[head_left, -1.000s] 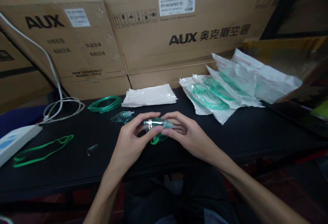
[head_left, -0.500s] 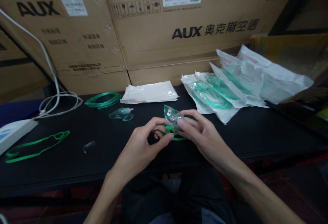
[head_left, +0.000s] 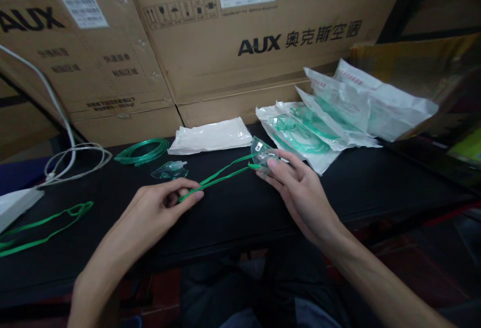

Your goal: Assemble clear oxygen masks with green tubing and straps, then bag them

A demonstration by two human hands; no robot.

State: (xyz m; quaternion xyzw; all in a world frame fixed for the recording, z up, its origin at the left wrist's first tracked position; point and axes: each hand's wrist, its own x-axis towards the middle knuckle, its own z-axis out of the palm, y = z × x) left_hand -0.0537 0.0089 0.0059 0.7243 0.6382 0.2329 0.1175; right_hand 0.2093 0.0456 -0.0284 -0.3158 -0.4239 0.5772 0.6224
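Observation:
My right hand (head_left: 291, 173) is closed on a clear, green-tinted oxygen mask (head_left: 264, 153), held above the black table. From the mask a green elastic strap (head_left: 225, 180) stretches leftward in two strands. My left hand (head_left: 169, 199) pinches the far end of this strap between thumb and fingers. Just beyond my left hand, a second clear mask piece (head_left: 170, 170) with a pale connector lies on the table. Another green strap (head_left: 48, 233) rests loose at the far left.
A coil of green tubing (head_left: 142, 151) and a flat white packet (head_left: 210, 136) lie at the back. Several white-and-clear pouches (head_left: 300, 135) with green tubing lean at the right. White cables (head_left: 67, 162) and a white power strip (head_left: 18, 205) sit left. Large cardboard boxes (head_left: 203, 72) stand behind.
My left hand has moved left, away from the mask, drawing the green strap out into a long loop. My right hand keeps hold of the mask. The view has shifted slightly.

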